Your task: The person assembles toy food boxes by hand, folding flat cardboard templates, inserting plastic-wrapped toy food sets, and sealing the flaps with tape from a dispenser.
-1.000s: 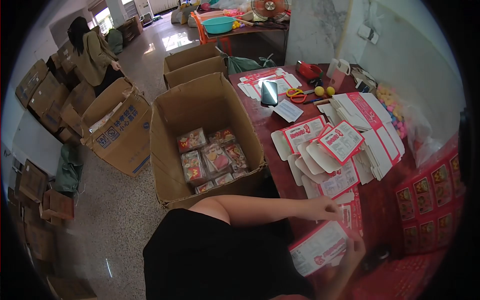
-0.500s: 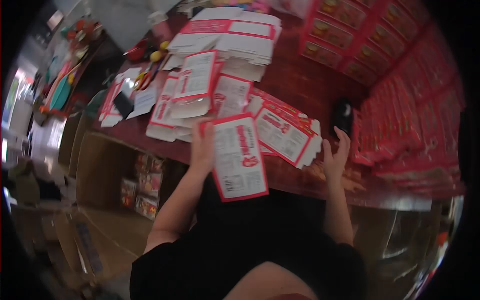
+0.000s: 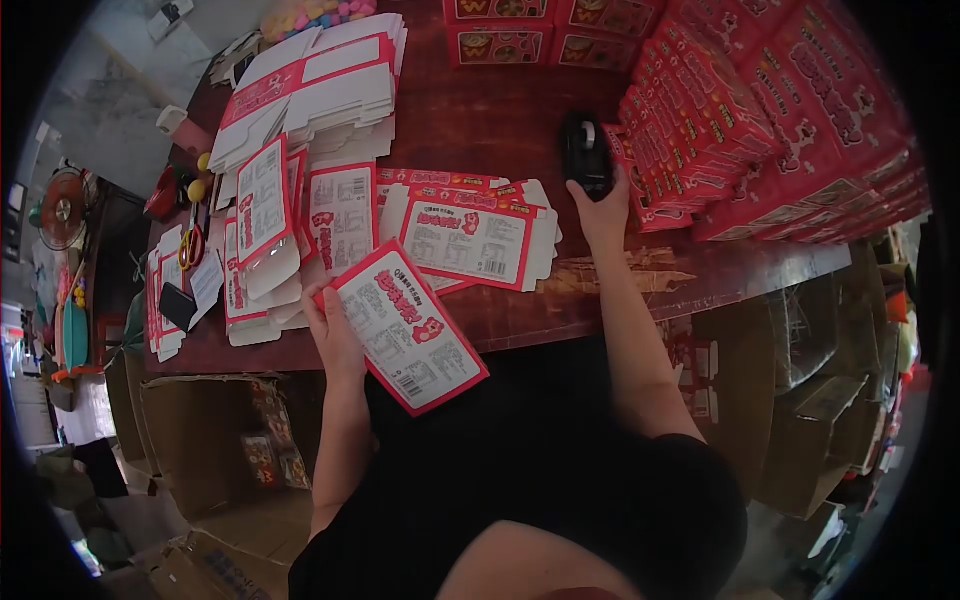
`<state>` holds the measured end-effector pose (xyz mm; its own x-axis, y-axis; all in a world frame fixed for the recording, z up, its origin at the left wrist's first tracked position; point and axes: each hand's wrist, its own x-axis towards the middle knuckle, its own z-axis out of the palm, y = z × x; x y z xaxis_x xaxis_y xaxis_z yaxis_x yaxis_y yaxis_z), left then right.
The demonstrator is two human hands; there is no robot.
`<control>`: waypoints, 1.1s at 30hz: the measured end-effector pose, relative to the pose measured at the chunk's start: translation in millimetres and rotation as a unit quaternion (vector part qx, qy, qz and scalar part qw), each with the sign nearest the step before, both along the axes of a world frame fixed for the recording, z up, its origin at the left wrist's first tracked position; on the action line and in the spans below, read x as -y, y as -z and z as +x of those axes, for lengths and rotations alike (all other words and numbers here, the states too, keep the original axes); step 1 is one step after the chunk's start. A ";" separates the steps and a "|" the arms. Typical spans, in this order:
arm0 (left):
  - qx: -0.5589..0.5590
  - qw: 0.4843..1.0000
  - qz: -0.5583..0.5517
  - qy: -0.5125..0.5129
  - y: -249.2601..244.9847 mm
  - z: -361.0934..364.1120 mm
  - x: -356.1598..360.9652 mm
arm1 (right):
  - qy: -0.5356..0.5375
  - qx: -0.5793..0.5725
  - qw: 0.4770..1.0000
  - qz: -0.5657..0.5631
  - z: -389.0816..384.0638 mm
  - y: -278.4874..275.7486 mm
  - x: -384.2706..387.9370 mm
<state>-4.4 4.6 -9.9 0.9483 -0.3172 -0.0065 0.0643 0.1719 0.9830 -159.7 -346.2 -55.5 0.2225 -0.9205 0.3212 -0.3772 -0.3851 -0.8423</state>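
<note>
My left hand (image 3: 338, 338) grips the upper left edge of a red-and-white printed box (image 3: 410, 328), which is tilted over my lap at the table's front edge. My right hand (image 3: 604, 208) is at a black tape dispenser (image 3: 587, 155), with the thumb and fingers around its near end. Several flat printed cartons (image 3: 468, 240) lie on the table between my hands. More cartons (image 3: 262, 205) overlap just beyond my left hand.
Folded white-and-red cartons (image 3: 340, 85) are piled at the back left. Scissors (image 3: 190, 248) and a dark phone (image 3: 178, 306) lie at the left. Red boxes (image 3: 690, 120) are stacked at the right. Open cardboard boxes (image 3: 215, 440) stand below the table.
My right hand has reached forward from near the table's front edge and closed around the tape dispenser. The box in my left hand is now turned more diagonally. The view has shifted to the right.
</note>
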 end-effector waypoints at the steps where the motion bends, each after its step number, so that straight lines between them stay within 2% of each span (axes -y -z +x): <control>1: -0.006 1.000 -0.003 0.006 -0.6 -1.1 0.8 | 0.002 0.001 0.999 0.039 5.7 -1.5 4.6; 4: -0.018 1.000 -0.019 0.015 -3.9 -4.4 3.3 | -0.018 -0.026 0.998 0.051 15.7 -3.4 12.0; 7: -0.019 0.999 -0.031 0.011 -8.9 -7.9 4.1 | -0.084 -0.007 0.995 0.052 16.8 -3.4 14.2; 10: -0.019 0.999 -0.035 0.009 -14.0 -9.5 5.1 | -0.094 -0.082 0.989 -0.078 8.4 16.4 39.8; 13: -0.013 0.999 -0.040 0.012 -15.5 -10.1 4.5 | -0.162 -0.038 0.981 0.097 1.1 10.9 65.1; 17: 0.000 0.999 -0.030 0.018 -9.3 -6.0 5.4 | -0.228 -0.051 0.958 0.168 4.2 -10.1 63.0; 20: -0.005 1.000 -0.019 0.022 -6.5 -5.1 7.3 | -0.236 -0.046 0.925 0.295 6.1 -23.2 65.4; 23: 0.003 1.000 -0.003 0.017 -7.4 -5.6 10.0 | -0.294 0.082 0.910 0.282 7.6 10.5 82.6; 26: 0.001 1.000 -0.014 0.021 -12.9 -8.2 11.4 | -0.223 0.062 0.970 0.073 12.0 34.6 75.9; 29: -0.001 0.999 -0.022 0.030 -13.9 -7.7 10.9 | -0.186 0.243 0.918 0.251 10.0 19.6 48.3; 33: 0.010 1.000 -0.007 0.026 -10.1 -6.8 10.9 | -0.168 0.303 0.877 0.333 5.4 11.0 32.7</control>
<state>-11.2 -6.3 0.2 0.9305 -0.3659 0.0174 0.0535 0.1828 0.9817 -154.3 -378.9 -66.6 0.4909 -0.8642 -0.1105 0.2574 0.2651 -0.9292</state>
